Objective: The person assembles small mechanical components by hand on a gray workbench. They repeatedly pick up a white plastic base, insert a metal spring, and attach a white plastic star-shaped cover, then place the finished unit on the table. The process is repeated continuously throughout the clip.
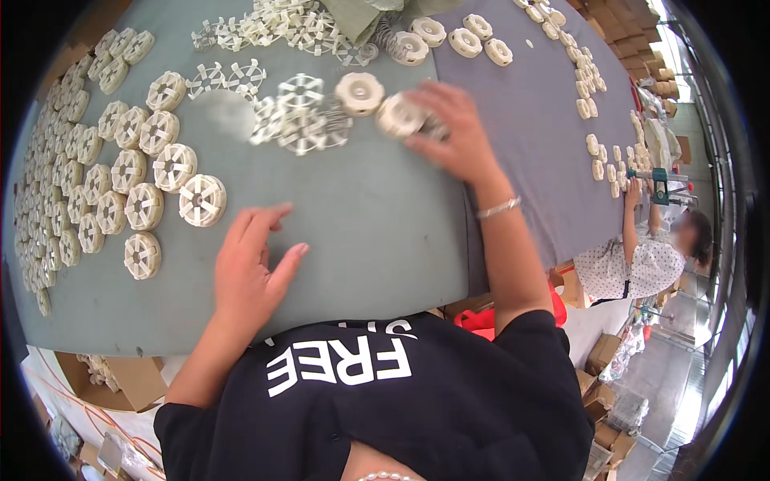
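Observation:
My right hand (455,132) reaches over the far middle of the table, its thumb and fingers around the right edge of a round cream plastic housing (399,116). A dark coiled shape shows partly under the palm, too hidden to name. Just left of it lies a second round cream housing (360,93). My left hand (255,260) hovers near the table's front with thumb and fingers apart, holding nothing. Beyond it are white spoked plastic rings (303,132) and metal coil springs (334,115). A pale round shape (228,114) left of the rings is smeared by motion.
Many cream housings with spoked rings (144,206) cover the left side of the green-grey tabletop (361,224). A pile of loose rings (293,28) and a green cloth bag (357,14) lie at the back. At right, a co-worker (642,260) handles parts beside a green clamp (660,184).

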The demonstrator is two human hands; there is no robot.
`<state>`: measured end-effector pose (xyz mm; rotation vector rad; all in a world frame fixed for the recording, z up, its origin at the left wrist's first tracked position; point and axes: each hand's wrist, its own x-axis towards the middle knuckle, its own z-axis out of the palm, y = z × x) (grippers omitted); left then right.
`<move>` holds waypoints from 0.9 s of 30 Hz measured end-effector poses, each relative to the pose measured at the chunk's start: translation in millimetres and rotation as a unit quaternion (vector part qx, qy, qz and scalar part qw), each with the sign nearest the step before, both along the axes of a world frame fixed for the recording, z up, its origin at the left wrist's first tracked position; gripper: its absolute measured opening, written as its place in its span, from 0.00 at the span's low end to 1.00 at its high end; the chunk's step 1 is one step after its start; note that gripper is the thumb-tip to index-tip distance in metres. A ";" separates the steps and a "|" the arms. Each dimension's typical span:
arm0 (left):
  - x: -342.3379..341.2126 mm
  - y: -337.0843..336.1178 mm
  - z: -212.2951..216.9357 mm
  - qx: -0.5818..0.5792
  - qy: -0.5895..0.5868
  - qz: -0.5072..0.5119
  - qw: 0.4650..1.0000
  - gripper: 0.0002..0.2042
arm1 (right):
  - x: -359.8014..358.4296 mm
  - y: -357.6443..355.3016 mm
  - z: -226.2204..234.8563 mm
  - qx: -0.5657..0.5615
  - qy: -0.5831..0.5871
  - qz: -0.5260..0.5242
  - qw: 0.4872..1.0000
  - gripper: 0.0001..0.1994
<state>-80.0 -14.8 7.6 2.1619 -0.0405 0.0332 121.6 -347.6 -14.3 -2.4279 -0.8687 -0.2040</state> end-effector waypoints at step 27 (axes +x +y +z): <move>12.5 -12.8 15.3 -0.708 0.239 -0.031 0.664 0.32 | -123.7 127.1 50.1 0.141 -0.028 0.145 0.979 0.14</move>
